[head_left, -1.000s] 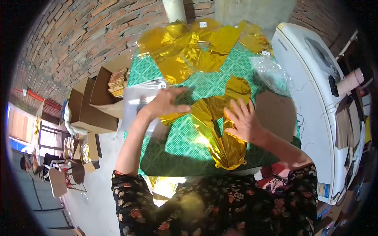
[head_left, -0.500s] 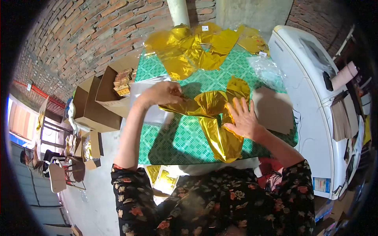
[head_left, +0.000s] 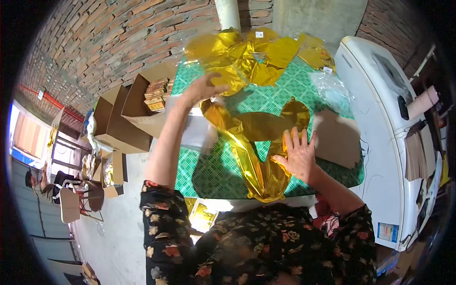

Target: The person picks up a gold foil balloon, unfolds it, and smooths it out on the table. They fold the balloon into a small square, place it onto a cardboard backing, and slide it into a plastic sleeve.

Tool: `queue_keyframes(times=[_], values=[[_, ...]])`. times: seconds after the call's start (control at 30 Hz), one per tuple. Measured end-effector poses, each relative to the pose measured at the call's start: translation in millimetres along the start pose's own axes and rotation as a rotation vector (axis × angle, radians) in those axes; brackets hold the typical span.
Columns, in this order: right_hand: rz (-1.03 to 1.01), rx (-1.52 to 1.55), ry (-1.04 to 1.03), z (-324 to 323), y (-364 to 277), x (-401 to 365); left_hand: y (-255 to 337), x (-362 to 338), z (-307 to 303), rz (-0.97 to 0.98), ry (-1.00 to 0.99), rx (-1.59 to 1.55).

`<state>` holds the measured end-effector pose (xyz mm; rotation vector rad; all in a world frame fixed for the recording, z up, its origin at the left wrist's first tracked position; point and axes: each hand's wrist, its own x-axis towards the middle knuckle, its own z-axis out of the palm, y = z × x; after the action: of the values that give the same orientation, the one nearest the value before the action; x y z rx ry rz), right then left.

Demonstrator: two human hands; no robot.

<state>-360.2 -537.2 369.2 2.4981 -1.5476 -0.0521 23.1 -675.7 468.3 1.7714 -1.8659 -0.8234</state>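
Observation:
A crumpled gold foil balloon (head_left: 256,142) lies across the green checked table (head_left: 213,166). My left hand (head_left: 202,90) is raised above the table's left side and grips one end of the foil, lifting it. My right hand (head_left: 298,154) lies flat with fingers spread on the foil's right part, pressing it to the table.
A heap of gold foil balloons (head_left: 247,57) fills the table's far end. Clear plastic bags (head_left: 332,88) and a brown cardboard sheet (head_left: 337,137) lie at the right, beside a white chest freezer (head_left: 394,128). Open cardboard boxes (head_left: 137,109) stand left, by a brick wall. A person sits far left.
My left hand has closed on the foil's left end and lifted it up and away from the table. My right hand has stayed flat on the foil.

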Motion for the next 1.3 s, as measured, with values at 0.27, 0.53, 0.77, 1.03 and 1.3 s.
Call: queue_keyframes(times=[0.27,0.53,0.77,1.03,1.3], values=[[0.017,0.062,0.062,11.3,1.4,3.8,-34.0,-60.4,6.3,-0.105,-0.128,-0.569],[0.041,0.059,0.058,20.3,-0.2,1.4,-48.5,-100.3,9.2,-0.129,-0.068,-0.858],[0.044,0.083,0.032,21.2,1.1,1.0,-21.1,-106.2,57.3,-0.149,-0.127,-0.92],[0.035,0.08,0.007,15.3,4.2,-0.6,-13.2,-136.9,82.7,-0.047,0.253,-0.603],[-0.045,0.135,0.224,4.4,7.1,-2.8,-36.9,-168.6,97.0,0.047,0.724,0.094]])
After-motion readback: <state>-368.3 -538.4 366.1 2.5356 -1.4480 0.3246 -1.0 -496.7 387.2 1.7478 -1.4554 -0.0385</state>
